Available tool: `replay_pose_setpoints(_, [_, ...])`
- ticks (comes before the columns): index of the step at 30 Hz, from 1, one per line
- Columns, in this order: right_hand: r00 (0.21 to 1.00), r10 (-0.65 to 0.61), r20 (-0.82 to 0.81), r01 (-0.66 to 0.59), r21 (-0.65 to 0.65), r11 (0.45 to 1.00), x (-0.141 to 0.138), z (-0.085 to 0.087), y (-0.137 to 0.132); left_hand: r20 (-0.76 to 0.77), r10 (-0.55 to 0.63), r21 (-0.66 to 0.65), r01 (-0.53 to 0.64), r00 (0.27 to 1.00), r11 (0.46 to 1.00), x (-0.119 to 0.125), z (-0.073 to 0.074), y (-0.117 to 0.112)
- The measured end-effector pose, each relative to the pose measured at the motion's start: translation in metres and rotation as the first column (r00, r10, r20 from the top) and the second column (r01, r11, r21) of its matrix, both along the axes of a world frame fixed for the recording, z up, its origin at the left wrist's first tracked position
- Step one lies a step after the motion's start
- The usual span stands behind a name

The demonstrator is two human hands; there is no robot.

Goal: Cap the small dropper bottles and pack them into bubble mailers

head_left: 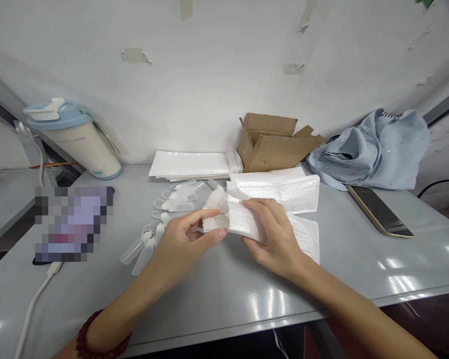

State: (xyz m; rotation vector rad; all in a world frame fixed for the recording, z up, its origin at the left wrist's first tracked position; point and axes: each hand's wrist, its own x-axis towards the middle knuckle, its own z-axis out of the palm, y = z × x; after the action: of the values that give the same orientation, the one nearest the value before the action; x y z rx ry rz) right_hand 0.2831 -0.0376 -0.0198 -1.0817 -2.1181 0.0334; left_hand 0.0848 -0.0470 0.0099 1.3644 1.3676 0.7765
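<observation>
My right hand [271, 234] grips a small white bubble mailer [245, 219], fingers over the top and thumb below. At its left end, my left hand [189, 234] pinches a translucent whitish piece [211, 223] between thumb and fingers, at the mailer's mouth. Whether this is a plastic tube or the mailer's flap, I cannot tell. To the left lie several translucent plastic tubes with looped cords [177, 199], some partly hidden behind my left hand. More white bubble mailers [299, 192] lie flat behind and beside my right hand.
Behind the hands, a stack of white mailers [190, 163] and an open cardboard box [280, 149] stand against the wall. A tumbler [80, 142] and a charging phone [75, 224] are left. A light blue cloth bag [377, 154] and another phone [379, 210] are right.
</observation>
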Motion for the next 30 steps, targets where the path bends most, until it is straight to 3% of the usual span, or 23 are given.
replay_pose_setpoints(6, [0.999, 0.031, 0.031, -0.032, 0.006, 0.999, -0.001, 0.0, 0.0, 0.041, -0.101, -0.115, 0.105, 0.994, 0.988, -0.005, -0.002, 0.002])
replay_pose_setpoints(12, [0.994, 0.099, 0.049, -0.099, 0.009, 0.995, -0.004, 0.0, -0.003, 0.31, -0.223, -0.23, 0.3, 0.924, 0.926, -0.002, 0.002, 0.004])
replay_pose_setpoints(14, [0.99, 0.128, 0.062, -0.128, -0.013, 0.992, -0.006, 0.001, -0.004, 0.28, -0.272, -0.233, 0.34, 0.921, 0.911, -0.002, 0.005, 0.004])
replay_pose_setpoints(18, [0.98, 0.17, 0.1, -0.16, -0.102, 0.982, -0.006, 0.004, -0.005, 0.023, -0.308, -0.174, 0.307, 0.951, 0.935, -0.006, 0.005, 0.004])
replay_pose_setpoints(22, [0.976, 0.189, 0.111, -0.174, -0.136, 0.975, -0.005, 0.005, -0.004, -0.139, -0.192, -0.071, 0.184, 0.971, 0.98, -0.003, -0.001, 0.004])
replay_pose_setpoints(26, [0.976, 0.188, 0.114, -0.172, -0.139, 0.975, -0.006, 0.004, -0.005, -0.303, 0.115, 0.167, -0.066, 0.946, 0.984, 0.001, -0.005, 0.002])
replay_pose_setpoints(28, [0.975, 0.19, 0.114, -0.174, -0.14, 0.975, -0.006, 0.004, -0.005, -0.331, 0.148, 0.221, -0.076, 0.932, 0.972, 0.002, -0.006, 0.001])
replay_pose_setpoints(30, [0.974, 0.193, 0.114, -0.177, -0.14, 0.974, -0.007, 0.003, -0.005, -0.355, 0.09, 0.207, -0.016, 0.93, 0.978, 0.0, -0.005, 0.002])
